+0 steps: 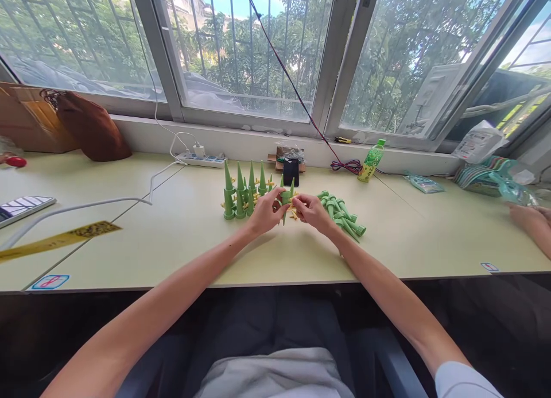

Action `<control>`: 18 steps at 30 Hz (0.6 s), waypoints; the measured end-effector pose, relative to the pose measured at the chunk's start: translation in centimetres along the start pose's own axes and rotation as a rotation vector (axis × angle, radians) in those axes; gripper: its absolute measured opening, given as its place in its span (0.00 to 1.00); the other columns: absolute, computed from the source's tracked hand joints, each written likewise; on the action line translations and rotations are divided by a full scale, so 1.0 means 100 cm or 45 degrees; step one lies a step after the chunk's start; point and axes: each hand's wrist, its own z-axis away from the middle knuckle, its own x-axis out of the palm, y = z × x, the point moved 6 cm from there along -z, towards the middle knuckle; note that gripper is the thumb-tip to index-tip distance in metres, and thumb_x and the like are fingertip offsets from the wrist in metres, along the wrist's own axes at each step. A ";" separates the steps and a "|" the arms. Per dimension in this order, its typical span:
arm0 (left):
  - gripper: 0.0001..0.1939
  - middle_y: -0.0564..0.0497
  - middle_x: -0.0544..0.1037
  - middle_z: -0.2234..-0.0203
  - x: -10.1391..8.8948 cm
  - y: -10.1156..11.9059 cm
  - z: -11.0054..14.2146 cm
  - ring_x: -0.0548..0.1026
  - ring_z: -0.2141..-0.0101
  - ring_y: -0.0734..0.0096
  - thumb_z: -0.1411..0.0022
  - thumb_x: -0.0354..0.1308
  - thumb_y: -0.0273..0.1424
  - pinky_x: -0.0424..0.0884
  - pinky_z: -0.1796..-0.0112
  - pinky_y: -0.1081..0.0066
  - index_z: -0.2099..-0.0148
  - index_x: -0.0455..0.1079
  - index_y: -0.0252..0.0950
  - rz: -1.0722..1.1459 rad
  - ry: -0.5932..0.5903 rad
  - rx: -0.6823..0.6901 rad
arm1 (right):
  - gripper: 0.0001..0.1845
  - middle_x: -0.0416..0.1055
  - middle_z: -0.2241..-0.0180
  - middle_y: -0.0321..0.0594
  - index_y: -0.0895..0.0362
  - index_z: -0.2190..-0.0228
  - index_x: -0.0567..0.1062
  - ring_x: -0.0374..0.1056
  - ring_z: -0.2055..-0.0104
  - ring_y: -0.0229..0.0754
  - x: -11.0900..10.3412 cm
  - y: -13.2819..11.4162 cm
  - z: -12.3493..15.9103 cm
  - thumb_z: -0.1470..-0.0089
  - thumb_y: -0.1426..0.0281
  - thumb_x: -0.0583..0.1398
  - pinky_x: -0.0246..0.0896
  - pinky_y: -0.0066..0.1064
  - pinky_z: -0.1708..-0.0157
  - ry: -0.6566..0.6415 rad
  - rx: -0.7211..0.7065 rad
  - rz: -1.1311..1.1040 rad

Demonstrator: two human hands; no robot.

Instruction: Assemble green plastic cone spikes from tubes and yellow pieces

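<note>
My left hand [267, 211] is closed around a green plastic spike [285, 198] with a wide collar and a pointed tip aimed down. The fingertips of my right hand [314, 212] pinch a small yellow piece [294, 199] against the side of that collar. Left of my hands, several similar green spikes [228, 203] stand upright in rows with yellow pieces at their sides. A pile of loose green spikes [340, 211] lies just right of my right hand. Small yellow pieces [294, 215] lie on the table between my hands, partly hidden by them.
A black phone [291, 172] leans by a small cardboard box [287, 153] behind my hands. A green-capped bottle [372, 161] and coiled cable [346, 166] stand near the window. A white power strip [201, 159] is left. Another person's hand [531, 217] rests at the far right.
</note>
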 end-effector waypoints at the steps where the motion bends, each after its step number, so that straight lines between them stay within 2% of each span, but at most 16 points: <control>1: 0.15 0.57 0.70 0.75 0.000 0.000 0.000 0.68 0.82 0.78 0.38 0.57 0.35 0.67 0.77 0.75 0.50 0.65 0.38 0.003 -0.005 -0.003 | 0.24 0.53 0.85 0.26 0.56 0.74 0.66 0.47 0.85 0.29 0.001 -0.001 0.001 0.50 0.47 0.62 0.42 0.24 0.85 -0.016 0.020 -0.054; 7: 0.15 0.52 0.72 0.68 -0.001 0.000 -0.001 0.69 0.76 0.75 0.38 0.56 0.34 0.69 0.74 0.75 0.49 0.66 0.38 -0.051 0.030 0.041 | 0.26 0.50 0.84 0.24 0.56 0.75 0.64 0.44 0.85 0.27 0.006 -0.002 0.001 0.53 0.48 0.65 0.38 0.24 0.85 -0.092 0.095 -0.281; 13: 0.14 0.48 0.73 0.60 -0.001 0.004 0.000 0.67 0.74 0.77 0.37 0.55 0.32 0.69 0.73 0.75 0.49 0.67 0.38 -0.130 0.055 0.129 | 0.26 0.47 0.81 0.24 0.56 0.76 0.61 0.43 0.84 0.25 0.008 0.000 0.002 0.51 0.51 0.66 0.36 0.23 0.85 -0.205 0.164 -0.474; 18: 0.15 0.48 0.73 0.61 -0.002 0.007 -0.001 0.70 0.74 0.77 0.36 0.56 0.36 0.70 0.75 0.77 0.49 0.66 0.37 -0.056 0.051 0.076 | 0.25 0.49 0.82 0.24 0.56 0.75 0.62 0.43 0.84 0.26 0.007 0.000 0.000 0.51 0.51 0.66 0.38 0.23 0.85 -0.162 0.137 -0.464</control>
